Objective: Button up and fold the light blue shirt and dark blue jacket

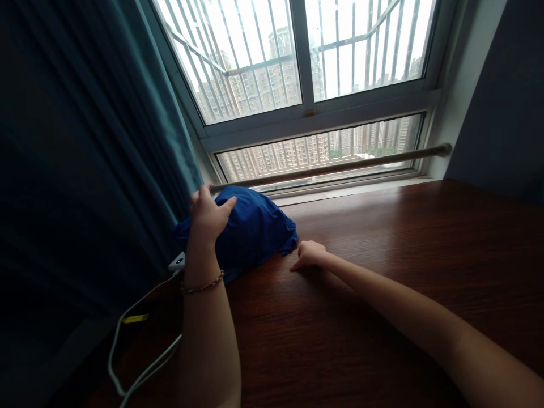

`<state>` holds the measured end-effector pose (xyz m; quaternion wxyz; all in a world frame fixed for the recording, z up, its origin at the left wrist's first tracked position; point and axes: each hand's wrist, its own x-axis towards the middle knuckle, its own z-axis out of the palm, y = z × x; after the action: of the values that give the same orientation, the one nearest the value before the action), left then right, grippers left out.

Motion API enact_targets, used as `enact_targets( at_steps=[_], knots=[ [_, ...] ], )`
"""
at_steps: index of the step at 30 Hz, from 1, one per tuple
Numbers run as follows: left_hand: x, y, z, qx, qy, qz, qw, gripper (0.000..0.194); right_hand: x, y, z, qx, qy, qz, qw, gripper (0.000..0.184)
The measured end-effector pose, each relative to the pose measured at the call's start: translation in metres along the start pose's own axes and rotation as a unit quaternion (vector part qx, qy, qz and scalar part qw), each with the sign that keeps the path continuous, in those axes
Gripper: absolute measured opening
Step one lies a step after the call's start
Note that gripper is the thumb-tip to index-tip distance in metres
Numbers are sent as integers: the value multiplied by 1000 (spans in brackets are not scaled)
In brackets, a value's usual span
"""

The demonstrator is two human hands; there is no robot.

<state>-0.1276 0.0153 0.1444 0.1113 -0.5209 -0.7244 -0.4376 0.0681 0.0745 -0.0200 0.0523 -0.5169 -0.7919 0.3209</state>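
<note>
A bulging blue cloth bundle (255,226) lies on the dark wooden surface below the window; whether it is a bag or a garment I cannot tell. Over its left end is my left hand (210,215), thumb stretched away from the fingers, some fingertips hidden behind the hand. A braided bracelet (204,286) circles the left wrist. My right hand (311,254) rests at the bundle's right edge with its fingers curled in and one digit pointing down at the wood. Anything inside those curled fingers is hidden.
A white power strip (177,262) with a white cable (117,345) sits left of my left forearm, near a yellow strip (135,318). A blue curtain (140,113) hangs at the left. A rail (340,168) crosses the barred window (310,110) behind the wooden surface (382,238).
</note>
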Motion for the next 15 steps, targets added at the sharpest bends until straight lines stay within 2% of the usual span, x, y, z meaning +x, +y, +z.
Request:
enact_targets(
  at_steps=[4, 6, 8, 9, 11, 15],
  knots=[
    [-8, 13, 6, -7, -46, 23, 999, 67, -4, 6, -5, 105, -28, -7, 994, 39],
    [-12, 19, 9, -11, -52, 47, 997, 65, -10, 16, -13, 230, -60, -21, 971, 37],
    [-17, 24, 13, -18, -61, 81, 995, 63, -20, 32, -27, 355, -60, -31, 932, 33],
    [-19, 26, 14, -23, -69, 97, 993, 62, -26, 44, -36, 398, -41, -31, 916, 29],
    [-23, 30, 19, -33, -92, 126, 987, 61, -39, 76, -55, 425, 42, -14, 904, 25],
    [-32, 40, 29, -31, -143, 178, 973, 58, -73, 174, -105, 407, 218, 69, 884, 20]
  ],
)
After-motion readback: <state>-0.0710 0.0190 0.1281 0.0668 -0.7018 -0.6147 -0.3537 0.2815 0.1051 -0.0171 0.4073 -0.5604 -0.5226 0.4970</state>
